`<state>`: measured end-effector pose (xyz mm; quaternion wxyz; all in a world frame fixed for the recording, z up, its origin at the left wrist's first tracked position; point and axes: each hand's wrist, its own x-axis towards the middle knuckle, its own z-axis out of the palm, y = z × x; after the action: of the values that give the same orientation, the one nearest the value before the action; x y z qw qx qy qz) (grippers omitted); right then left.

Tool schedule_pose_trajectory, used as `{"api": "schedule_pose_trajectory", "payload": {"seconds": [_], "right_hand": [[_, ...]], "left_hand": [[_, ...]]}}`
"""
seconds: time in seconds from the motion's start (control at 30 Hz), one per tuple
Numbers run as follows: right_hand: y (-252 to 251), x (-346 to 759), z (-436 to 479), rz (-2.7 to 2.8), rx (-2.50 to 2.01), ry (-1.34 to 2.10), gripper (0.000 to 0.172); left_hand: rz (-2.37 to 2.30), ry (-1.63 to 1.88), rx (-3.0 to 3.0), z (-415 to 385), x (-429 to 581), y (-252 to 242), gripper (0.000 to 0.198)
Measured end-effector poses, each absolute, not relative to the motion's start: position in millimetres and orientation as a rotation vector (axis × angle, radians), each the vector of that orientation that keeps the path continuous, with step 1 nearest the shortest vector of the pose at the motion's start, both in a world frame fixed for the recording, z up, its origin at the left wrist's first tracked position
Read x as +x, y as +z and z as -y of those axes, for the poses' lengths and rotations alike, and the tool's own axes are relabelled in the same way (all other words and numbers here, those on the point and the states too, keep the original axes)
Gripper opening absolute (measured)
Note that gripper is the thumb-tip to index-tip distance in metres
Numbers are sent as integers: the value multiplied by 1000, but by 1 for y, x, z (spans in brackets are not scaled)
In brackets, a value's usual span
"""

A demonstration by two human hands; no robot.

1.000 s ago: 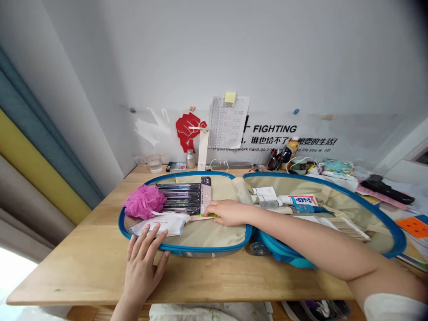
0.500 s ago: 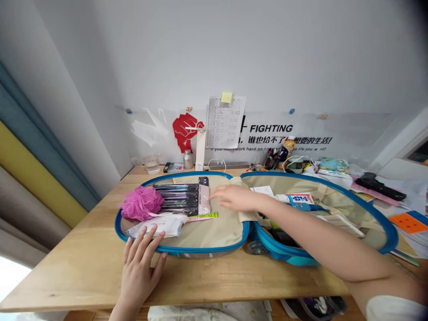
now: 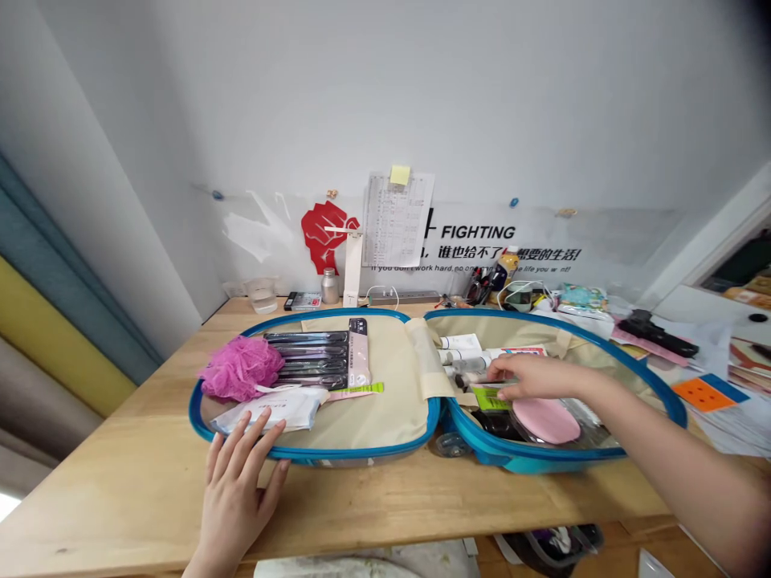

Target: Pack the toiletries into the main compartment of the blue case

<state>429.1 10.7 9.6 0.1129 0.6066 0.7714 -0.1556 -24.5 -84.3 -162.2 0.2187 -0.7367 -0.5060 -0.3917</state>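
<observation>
An open suitcase with a blue rim [image 3: 361,454] and beige lining lies flat on the table. My left hand [image 3: 241,466] rests with spread fingers on the front rim of its left half, fingertips on a white packet [image 3: 289,408]. Beyond that are a pink mesh bath puff [image 3: 241,368] and a pack of toothbrushes [image 3: 313,358]. My right hand [image 3: 536,377] is over the right half, fingers slightly bent and apart, beside a clear bottle [image 3: 473,364] and a green packet [image 3: 489,398]. A pink oval item [image 3: 547,421] lies below that hand.
Along the wall stand a clear cup [image 3: 263,295], a small jar [image 3: 329,286], a white lamp [image 3: 352,269] and a yellow-capped bottle [image 3: 506,267]. Papers and an orange-and-blue card [image 3: 711,393] cover the table's right side. A bin [image 3: 566,546] stands below the table.
My right hand has moved right, from beside the toothbrush pack into the suitcase's right half. My left hand stays at the rim. The view has shifted slightly.
</observation>
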Motion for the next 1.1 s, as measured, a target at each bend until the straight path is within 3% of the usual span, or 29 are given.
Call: {"api": "schedule_pose_trajectory", "payload": {"seconds": [0.2, 0.4, 0.7, 1.1], "right_hand": [[-6, 424, -5, -2250, 1781, -363, 47], [-16, 427, -21, -2220, 1792, -231, 29], [-26, 433, -22, -2253, 1786, -45, 30], [-24, 431, -21, -2285, 1793, -17, 9]], "left_hand": [[1412, -1100, -2039, 85, -26, -162, 60], [1409, -1096, -2032, 85, -25, -161, 61], [1413, -1073, -2034, 85, -25, -162, 59], [1384, -1072, -2034, 84, -24, -159, 50]]}}
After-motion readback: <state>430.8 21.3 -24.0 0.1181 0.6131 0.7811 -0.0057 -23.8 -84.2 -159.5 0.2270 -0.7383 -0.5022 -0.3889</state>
